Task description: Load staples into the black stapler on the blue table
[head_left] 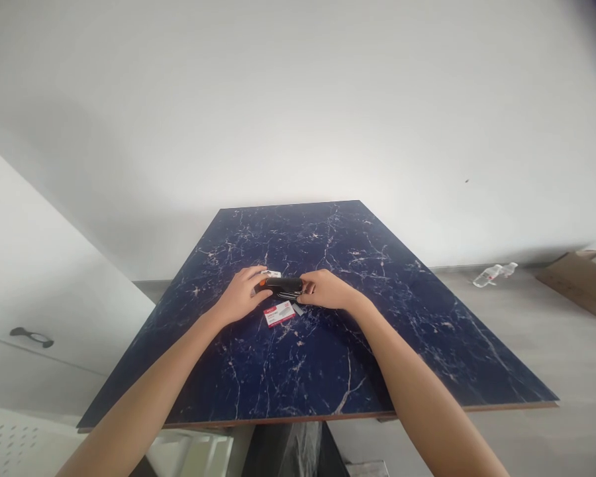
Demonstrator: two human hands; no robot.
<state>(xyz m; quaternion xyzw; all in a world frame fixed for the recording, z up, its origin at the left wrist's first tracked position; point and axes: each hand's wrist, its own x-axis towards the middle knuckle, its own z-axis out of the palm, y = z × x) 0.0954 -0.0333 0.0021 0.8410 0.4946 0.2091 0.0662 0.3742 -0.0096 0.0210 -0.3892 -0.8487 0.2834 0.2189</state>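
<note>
A black stapler (284, 285) with an orange part at its left end lies sideways just above the tabletop or on it; I cannot tell which. My left hand (241, 293) grips the orange end, thumb below and fingers above. At the opposite end, the fingers of my right hand (322, 289) are closed on the stapler, covering its tip. Just in front of it sits a small red and white staple box (279, 314). Beside that box lies a small grey strip (298, 309) that looks like staples. Behind the stapler a white card or packet (273, 273) shows partly.
The dark blue marble-patterned table (298, 371) reaches toward a white wall (298, 99). On the floor at right are plastic bottles (487, 275) and a cardboard box (579, 285). A white cabinet with a dark handle (32, 337) stands at left.
</note>
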